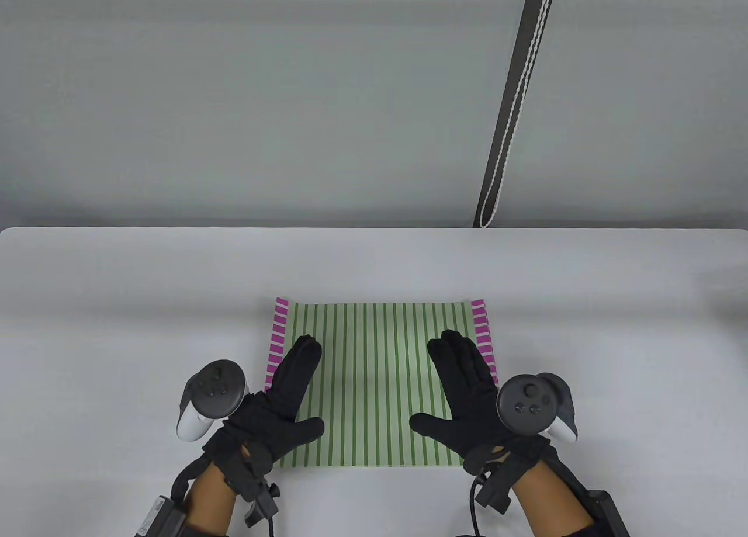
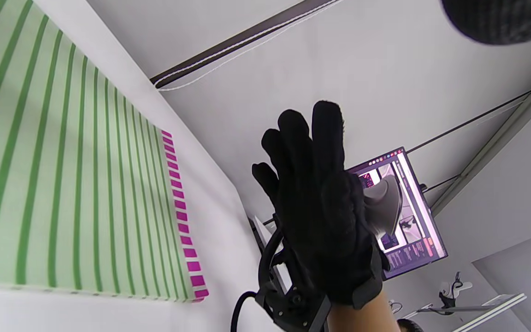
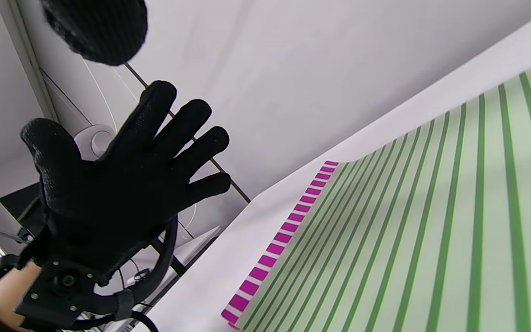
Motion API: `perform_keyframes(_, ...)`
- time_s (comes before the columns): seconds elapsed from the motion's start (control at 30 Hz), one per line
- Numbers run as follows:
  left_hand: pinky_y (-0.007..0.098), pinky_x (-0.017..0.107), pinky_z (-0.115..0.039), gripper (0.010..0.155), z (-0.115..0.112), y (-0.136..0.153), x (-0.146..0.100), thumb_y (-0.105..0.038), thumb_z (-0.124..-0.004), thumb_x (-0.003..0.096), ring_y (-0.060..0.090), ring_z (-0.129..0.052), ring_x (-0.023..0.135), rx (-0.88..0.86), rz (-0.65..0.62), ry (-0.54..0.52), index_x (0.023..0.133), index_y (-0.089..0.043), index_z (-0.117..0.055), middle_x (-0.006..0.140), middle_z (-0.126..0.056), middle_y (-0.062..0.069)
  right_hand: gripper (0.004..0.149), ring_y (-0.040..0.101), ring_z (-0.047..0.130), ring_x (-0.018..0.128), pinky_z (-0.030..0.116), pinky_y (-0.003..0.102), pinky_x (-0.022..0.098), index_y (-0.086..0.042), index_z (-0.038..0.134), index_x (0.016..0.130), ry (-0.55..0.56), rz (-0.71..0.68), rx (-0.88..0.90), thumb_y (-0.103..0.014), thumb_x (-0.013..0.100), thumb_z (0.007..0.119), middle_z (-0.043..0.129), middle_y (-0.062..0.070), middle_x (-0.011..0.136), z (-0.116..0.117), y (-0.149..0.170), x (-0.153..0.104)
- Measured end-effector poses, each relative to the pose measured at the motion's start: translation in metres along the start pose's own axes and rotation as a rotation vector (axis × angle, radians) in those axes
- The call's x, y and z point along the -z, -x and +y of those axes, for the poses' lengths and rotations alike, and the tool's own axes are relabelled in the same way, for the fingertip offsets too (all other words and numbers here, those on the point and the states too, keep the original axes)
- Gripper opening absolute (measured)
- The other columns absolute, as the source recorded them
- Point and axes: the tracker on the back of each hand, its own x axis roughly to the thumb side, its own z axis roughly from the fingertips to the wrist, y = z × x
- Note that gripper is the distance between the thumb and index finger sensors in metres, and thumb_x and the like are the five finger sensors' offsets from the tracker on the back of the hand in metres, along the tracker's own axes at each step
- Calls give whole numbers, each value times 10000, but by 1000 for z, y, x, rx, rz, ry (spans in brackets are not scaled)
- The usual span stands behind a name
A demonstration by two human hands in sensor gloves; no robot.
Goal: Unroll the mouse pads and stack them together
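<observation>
you are at the flattening step: the green striped mouse pad (image 1: 374, 385) lies unrolled on the pink striped mouse pad (image 1: 482, 332) at the table (image 1: 117, 326) front, your left hand (image 1: 286, 399) and right hand (image 1: 467, 397) are flat with open fingers, so next i think you only square the edges.

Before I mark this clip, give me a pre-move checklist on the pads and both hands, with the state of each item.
1. Green-striped pad unrolled and flat: ok.
2. It lies on the magenta-striped pad, whose edges show at both sides: ok.
3. Far edges aligned: cannot tell; a slight curl shows at the far corners.
4. Left hand open, fingers spread, no grip on anything: ok.
5. Right hand open over the pad's right part: ok.
6. Palms pressing the pad or hovering above it: cannot tell.
</observation>
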Motion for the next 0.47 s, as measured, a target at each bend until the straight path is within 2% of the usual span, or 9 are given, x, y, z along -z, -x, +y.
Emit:
perform_keyframes(0.2, 792, 620, -135, 1086, -3, 10, 1, -865, -636, 329, 479, 43, 1039, -29, 24, 36, 1050, -377, 14, 1132, 103, 70, 1000, 542, -32, 978, 122, 783, 594, -262, 41, 1071, -60, 42, 42, -655, 516, 774, -31, 232, 1086, 8, 13, 0)
perform_keyframes(0.47, 795, 617, -131, 1090, -6, 15, 3, -865, -635, 329, 481, 47, 1036, -12, 53, 60, 1051, -373, 16, 1133, 101, 73, 1008, 542, -35, 977, 115, 783, 591, -261, 31, 1066, -88, 68, 56, -654, 516, 778, -59, 237, 1080, 13, 21, -1)
